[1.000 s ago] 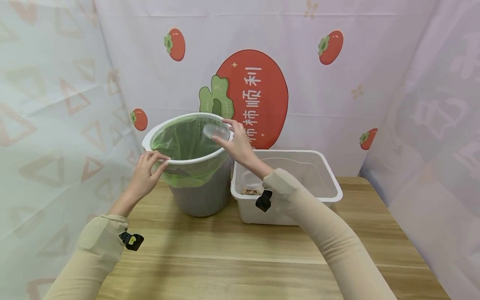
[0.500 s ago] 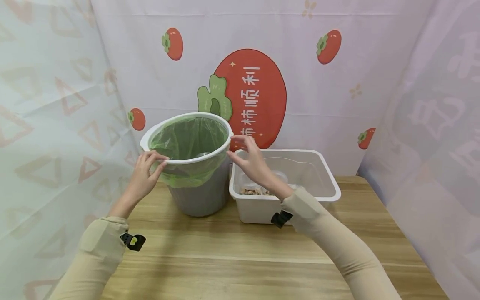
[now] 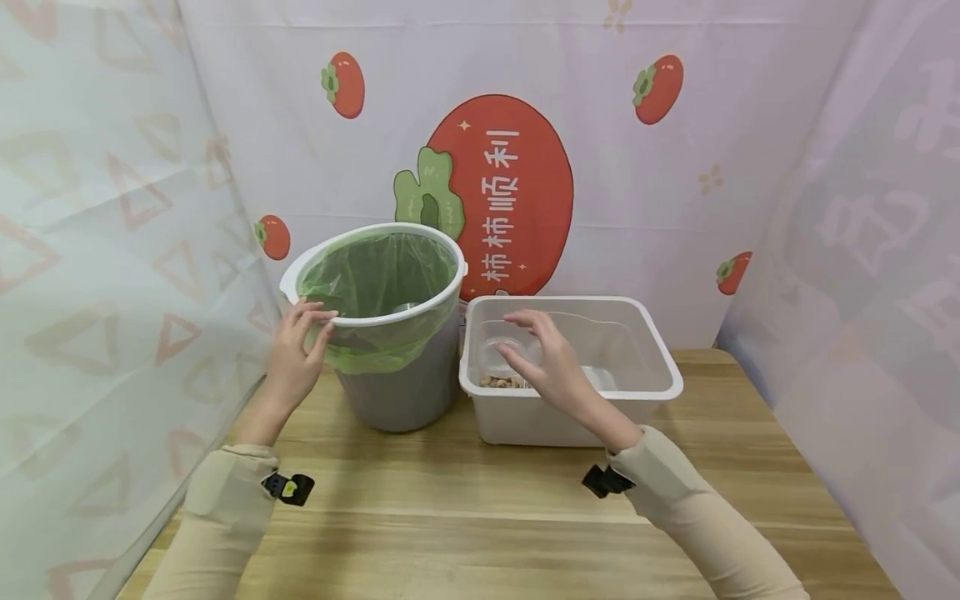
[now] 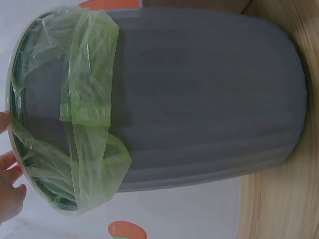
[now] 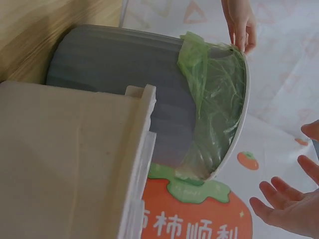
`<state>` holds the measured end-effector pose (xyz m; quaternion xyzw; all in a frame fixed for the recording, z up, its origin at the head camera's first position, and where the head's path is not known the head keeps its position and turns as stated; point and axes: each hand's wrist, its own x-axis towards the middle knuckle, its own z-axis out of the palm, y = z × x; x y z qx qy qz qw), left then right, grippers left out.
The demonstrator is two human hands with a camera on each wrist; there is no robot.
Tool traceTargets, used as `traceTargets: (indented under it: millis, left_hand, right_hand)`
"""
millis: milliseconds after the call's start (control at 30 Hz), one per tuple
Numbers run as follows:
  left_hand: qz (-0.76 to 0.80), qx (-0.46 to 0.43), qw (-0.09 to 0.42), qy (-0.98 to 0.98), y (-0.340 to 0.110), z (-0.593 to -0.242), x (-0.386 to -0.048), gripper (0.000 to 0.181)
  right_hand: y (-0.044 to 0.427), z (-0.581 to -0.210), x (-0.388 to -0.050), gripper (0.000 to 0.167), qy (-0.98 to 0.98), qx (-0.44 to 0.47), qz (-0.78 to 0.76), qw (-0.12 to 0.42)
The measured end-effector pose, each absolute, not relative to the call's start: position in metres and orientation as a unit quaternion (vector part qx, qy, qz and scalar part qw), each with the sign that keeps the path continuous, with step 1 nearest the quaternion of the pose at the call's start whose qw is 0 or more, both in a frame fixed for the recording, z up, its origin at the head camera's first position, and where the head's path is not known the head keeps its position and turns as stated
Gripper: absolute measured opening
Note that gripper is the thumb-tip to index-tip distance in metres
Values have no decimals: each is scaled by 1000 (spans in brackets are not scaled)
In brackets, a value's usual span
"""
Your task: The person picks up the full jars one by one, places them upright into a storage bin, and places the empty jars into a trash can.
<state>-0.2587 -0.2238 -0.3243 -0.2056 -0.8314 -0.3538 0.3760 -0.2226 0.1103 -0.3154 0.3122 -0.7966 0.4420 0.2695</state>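
Note:
A grey trash can (image 3: pixel 401 392) stands on the table, its white rim (image 3: pixel 390 319) lined with a green plastic bag (image 3: pixel 375 360). My left hand (image 3: pixel 294 354) pinches the near left part of that rim; in the left wrist view its fingertips (image 4: pixel 7 162) meet the rim edge. Part of a clear plastic piece (image 3: pixel 406 307) shows inside the bag. My right hand (image 3: pixel 555 367) hovers over a white tub (image 3: pixel 570 425), fingers spread and holding nothing. Within the tub are clear plastic containers (image 3: pixel 504 354) and small beige-brown bits (image 3: pixel 501 382), partly hidden by its front wall and my hand.
The tub stands close to the can's right side on a wood-grain table (image 3: pixel 450 517). Behind them hangs a white cloth backdrop (image 3: pixel 615 200) with printed red persimmons, and similar cloth encloses both sides. Each sleeve cuff carries a black wrist camera mount (image 3: pixel 292 489).
My right hand let a clear round plastic piece go into the lined can, then moved right and down over the tub. My left hand has stayed at the rim.

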Motion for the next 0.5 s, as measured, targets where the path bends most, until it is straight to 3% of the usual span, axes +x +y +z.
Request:
traceTargets:
  millis: [267, 500]
  left_hand:
    - [-317, -174, 431, -827, -209, -337, -245, 32]
    - [-283, -206, 489, -799, -198, -353, -222, 39]
  right_hand:
    - [150, -342, -206, 42, -835, 284, 378, 281]
    - [188, -361, -191, 48, -857, 265, 309, 317]
